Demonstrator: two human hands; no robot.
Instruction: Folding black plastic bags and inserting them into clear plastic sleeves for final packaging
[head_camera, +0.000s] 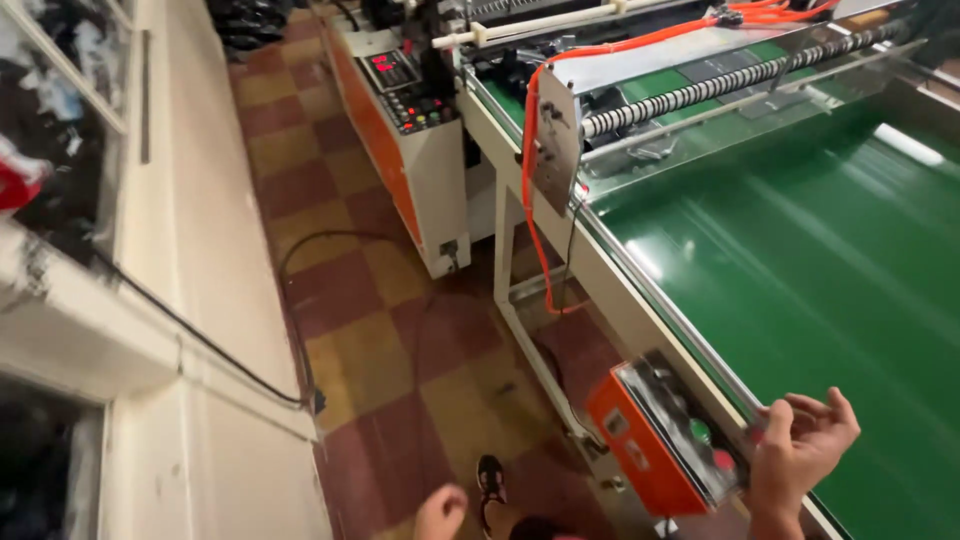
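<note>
Half-curled right hand (800, 445) touches the conveyor's metal edge (690, 340), holding nothing

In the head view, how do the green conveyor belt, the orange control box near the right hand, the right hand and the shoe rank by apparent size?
1. Green conveyor belt, by far the largest.
2. Orange control box.
3. Right hand, though it is nearer the camera, so this is unsure.
4. Shoe, smallest; it is farther away, on the floor.

Checkered red-yellow floor (400, 330), cream wall ledge (200, 250)
</note>
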